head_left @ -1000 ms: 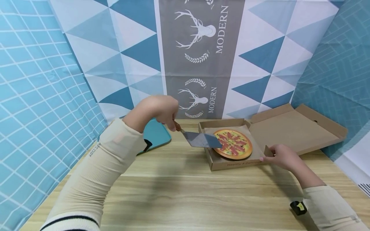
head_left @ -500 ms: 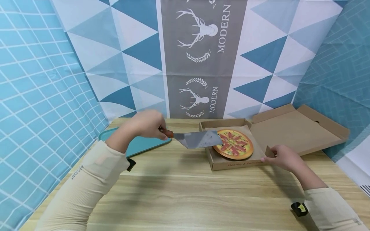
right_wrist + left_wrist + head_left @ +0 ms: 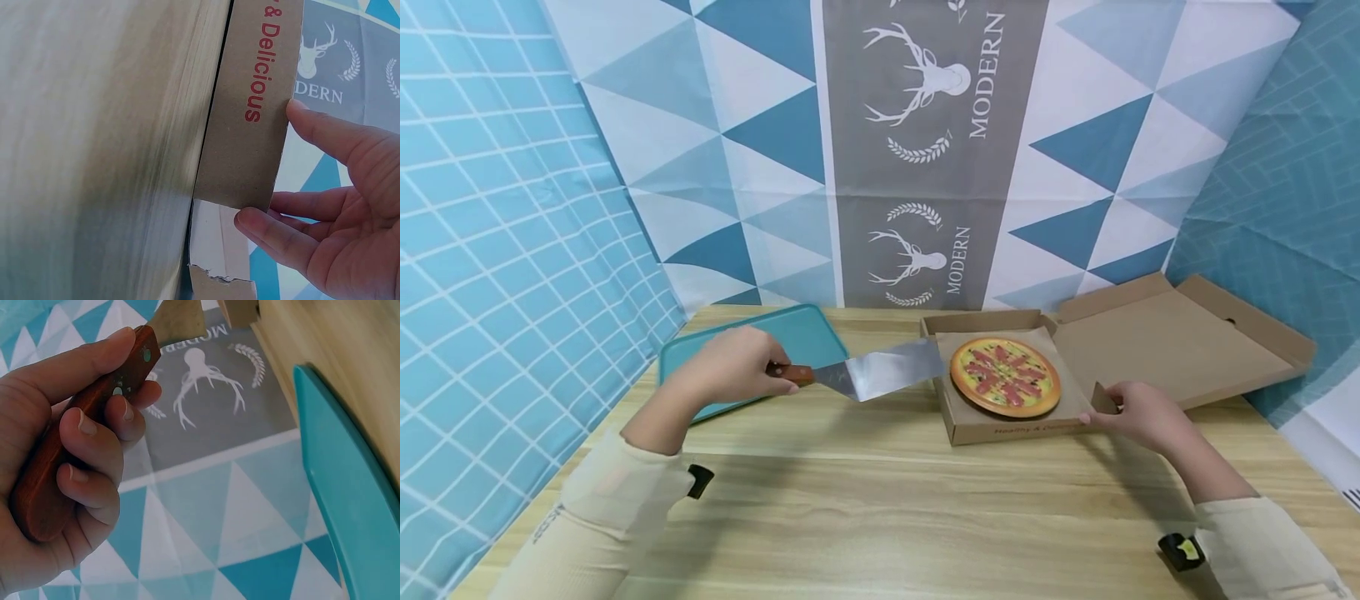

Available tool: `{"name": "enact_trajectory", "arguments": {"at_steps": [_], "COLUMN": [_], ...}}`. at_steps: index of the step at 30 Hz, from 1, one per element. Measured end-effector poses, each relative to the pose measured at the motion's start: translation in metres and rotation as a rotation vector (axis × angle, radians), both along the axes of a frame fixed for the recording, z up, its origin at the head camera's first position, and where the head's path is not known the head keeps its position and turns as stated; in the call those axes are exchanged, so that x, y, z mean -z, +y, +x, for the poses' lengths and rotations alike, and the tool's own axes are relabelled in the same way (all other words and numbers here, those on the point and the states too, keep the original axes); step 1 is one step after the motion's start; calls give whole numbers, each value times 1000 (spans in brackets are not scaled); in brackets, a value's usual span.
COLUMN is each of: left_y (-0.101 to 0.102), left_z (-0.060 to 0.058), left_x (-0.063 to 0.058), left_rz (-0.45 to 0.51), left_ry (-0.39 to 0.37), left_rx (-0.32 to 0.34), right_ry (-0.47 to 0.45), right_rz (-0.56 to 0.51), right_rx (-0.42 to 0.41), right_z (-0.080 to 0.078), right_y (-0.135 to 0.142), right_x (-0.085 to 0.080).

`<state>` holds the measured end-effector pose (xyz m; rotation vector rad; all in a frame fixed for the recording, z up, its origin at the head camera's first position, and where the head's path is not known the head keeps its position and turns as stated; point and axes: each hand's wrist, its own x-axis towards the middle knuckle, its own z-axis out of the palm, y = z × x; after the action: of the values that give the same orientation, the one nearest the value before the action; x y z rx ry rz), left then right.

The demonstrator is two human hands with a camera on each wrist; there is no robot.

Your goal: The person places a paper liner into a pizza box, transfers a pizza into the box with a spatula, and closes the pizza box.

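Observation:
My left hand [image 3: 733,367] grips the wooden handle [image 3: 87,425] of a spatula, fingers curled round it. The spatula's broad metal blade [image 3: 895,371] points right, its tip at the left wall of the open cardboard pizza box [image 3: 1015,431]. Inside the box, on brown paper, lies a round pizza [image 3: 1006,377] with red strips on top. My right hand [image 3: 1150,417] holds the box's front right corner. In the right wrist view, its thumb touches the top edge of the printed front wall [image 3: 240,137] and its fingers are at the corner.
A teal tray [image 3: 808,325] lies at the back left, partly behind the left hand. The box lid [image 3: 1180,342] is folded back to the right. Patterned cloth [image 3: 917,150] hangs behind the wooden table [image 3: 880,517].
My left hand has moved left and down, drawing the spatula's blade away from over the pizza and uncovering more of the tray. My right hand stays at the box corner.

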<state>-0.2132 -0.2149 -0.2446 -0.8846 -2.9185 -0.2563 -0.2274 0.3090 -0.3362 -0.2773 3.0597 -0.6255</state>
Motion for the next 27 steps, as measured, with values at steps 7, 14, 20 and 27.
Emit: {"name": "enact_trajectory", "arguments": {"at_steps": [7,14,20,27], "left_y": [-19,-37,-53,-68], "left_z": [8,11,9,5], "left_x": [10,17,23,30], "left_rz": [43,38,41,70], "left_ry": [11,5,-23,-51], "left_rx": [-19,-64,-114,-144], "right_ry": [13,19,27,31], "right_rz": [-1,-2,-4,-10], "right_rx": [-1,-1,-6,-8], "right_z": [1,0,1,1], "right_y": [1,0,0,0], "right_x": [2,2,3,3]}}
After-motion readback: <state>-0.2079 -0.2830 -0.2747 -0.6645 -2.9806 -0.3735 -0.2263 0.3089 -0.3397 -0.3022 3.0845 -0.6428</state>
